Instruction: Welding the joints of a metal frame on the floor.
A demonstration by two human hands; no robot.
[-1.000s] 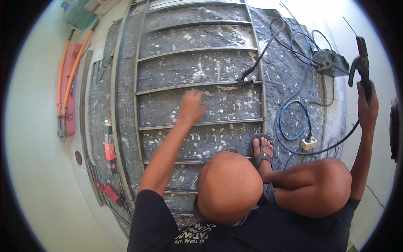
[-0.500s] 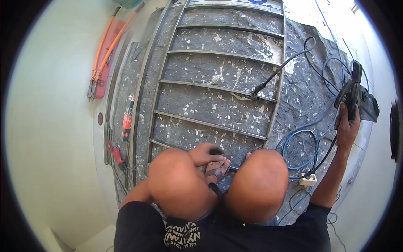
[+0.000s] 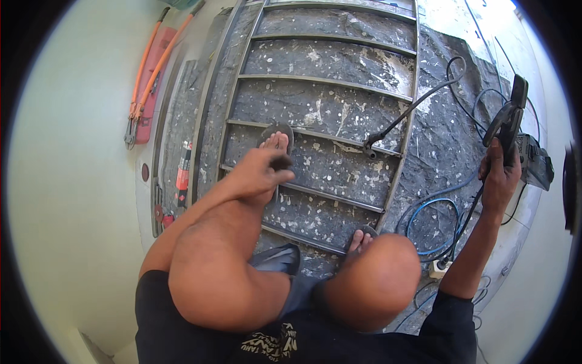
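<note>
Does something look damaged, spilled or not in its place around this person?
Yes, slightly. The sheet under the frame is wrinkled and spattered with pale spots, perhaps old paint. At right, the blue cable lies in a loose loop near the socket. Nothing looks clearly broken.

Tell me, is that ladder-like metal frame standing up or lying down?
Lying down: the metal frame stretches across the paint-spattered dark sheet, which shows through its gaps.
</note>
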